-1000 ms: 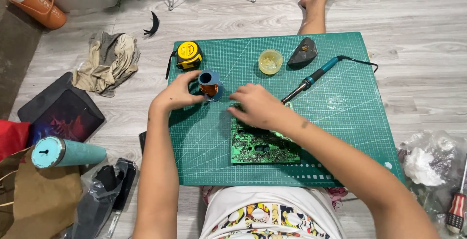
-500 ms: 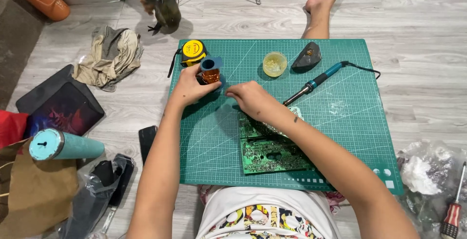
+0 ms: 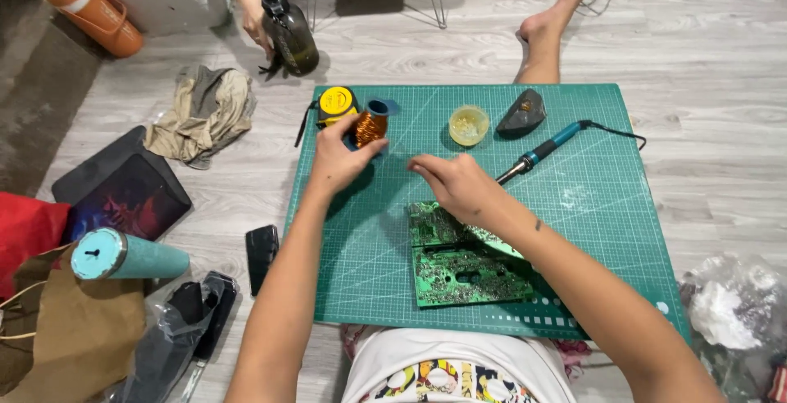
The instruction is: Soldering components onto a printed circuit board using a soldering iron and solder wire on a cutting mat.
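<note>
Copper wire spool (image 3: 370, 127) sits gripped in the left hand (image 3: 343, 161), right hand (image 3: 452, 186) pinching beside it, circuit board (image 3: 467, 257) below untouched.

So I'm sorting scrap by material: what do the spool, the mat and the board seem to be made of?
Spool: held in the left hand, it looks wound with copper wire, shiny orange-brown, on a blue, probably plastic, core. Mat: matte green with a printed grid, likely soft vinyl or rubber. Board: glossy green circuit board with silvery solder specks, probably fibreglass laminate.
</note>
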